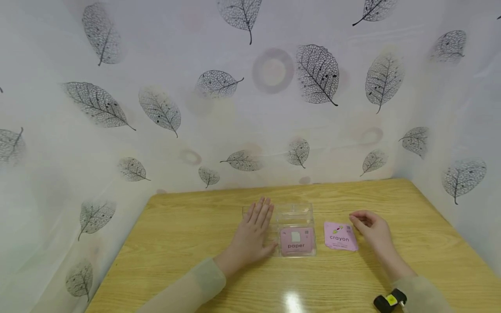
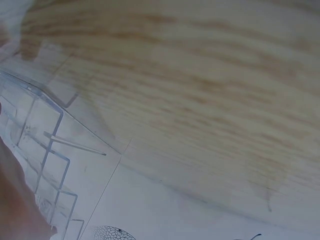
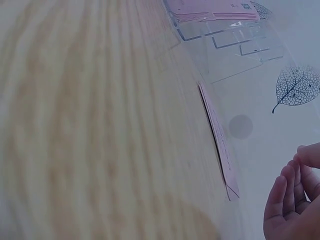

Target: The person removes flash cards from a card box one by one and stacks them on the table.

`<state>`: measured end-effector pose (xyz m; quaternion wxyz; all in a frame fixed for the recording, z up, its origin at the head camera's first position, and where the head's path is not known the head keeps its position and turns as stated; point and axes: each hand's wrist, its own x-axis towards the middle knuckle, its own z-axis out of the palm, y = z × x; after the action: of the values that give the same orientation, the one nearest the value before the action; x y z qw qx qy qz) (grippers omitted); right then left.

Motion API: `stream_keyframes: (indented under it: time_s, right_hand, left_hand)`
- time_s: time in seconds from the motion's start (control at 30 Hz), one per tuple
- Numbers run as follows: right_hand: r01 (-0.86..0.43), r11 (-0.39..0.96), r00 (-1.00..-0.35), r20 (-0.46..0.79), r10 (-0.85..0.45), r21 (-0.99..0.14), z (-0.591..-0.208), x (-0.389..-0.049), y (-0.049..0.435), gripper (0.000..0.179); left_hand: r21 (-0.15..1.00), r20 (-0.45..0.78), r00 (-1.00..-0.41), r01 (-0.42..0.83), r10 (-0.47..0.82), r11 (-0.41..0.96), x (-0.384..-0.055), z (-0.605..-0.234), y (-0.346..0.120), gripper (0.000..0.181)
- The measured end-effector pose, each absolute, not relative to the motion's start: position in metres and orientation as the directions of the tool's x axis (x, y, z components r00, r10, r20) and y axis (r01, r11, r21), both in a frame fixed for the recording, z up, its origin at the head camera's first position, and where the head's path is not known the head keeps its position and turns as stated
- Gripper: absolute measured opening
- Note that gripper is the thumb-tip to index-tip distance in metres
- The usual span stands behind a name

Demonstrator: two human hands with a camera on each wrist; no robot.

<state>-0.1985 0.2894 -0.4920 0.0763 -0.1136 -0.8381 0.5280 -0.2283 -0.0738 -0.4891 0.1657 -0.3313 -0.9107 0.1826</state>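
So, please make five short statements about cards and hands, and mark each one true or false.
1. The paper card and the crayon card are pink. True.
2. The paper card is in the clear rack. True.
3. The crayon card is in it too. False: it lies on the table, right of the rack.
4. The left hand has straight fingers. True.
5. The right hand holds the crayon card. False: it is beside that card, apart from it.
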Motion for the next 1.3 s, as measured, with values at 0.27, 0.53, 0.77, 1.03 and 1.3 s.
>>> stream_keyframes:
  time_s: [0.27,0.53,0.77,1.03,1.3]
  right_hand:
    - [0.092,0.426,-0.966,0.023,0.257,-0.9,-0.489,-0.196,0.284,0.031]
    - [0.033,0.412,-0.973,0.064,0.22,-0.911,-0.492,-0.196,0.283,0.03]
    - [0.024,0.414,-0.976,0.069,0.208,-0.91,-0.489,-0.193,0.278,0.03]
    - [0.007,0.402,-0.979,0.075,0.189,-0.915,-0.484,-0.191,0.271,0.028]
    - [-0.011,0.385,-0.983,0.081,0.166,-0.923,-0.481,-0.191,0.263,0.027]
  left_hand:
    - [-0.441,0.18,-0.727,0.542,0.663,0.715,-0.228,-0.489,-0.074,0.102]
    - [-0.444,0.175,-0.73,0.541,0.661,0.715,-0.229,-0.489,-0.073,0.102]
    - [-0.447,0.191,-0.72,0.542,0.667,0.712,-0.228,-0.489,-0.074,0.101]
    - [-0.44,0.182,-0.726,0.543,0.663,0.715,-0.228,-0.489,-0.074,0.1]
    - [-0.454,0.184,-0.725,0.536,0.664,0.712,-0.229,-0.49,-0.073,0.101]
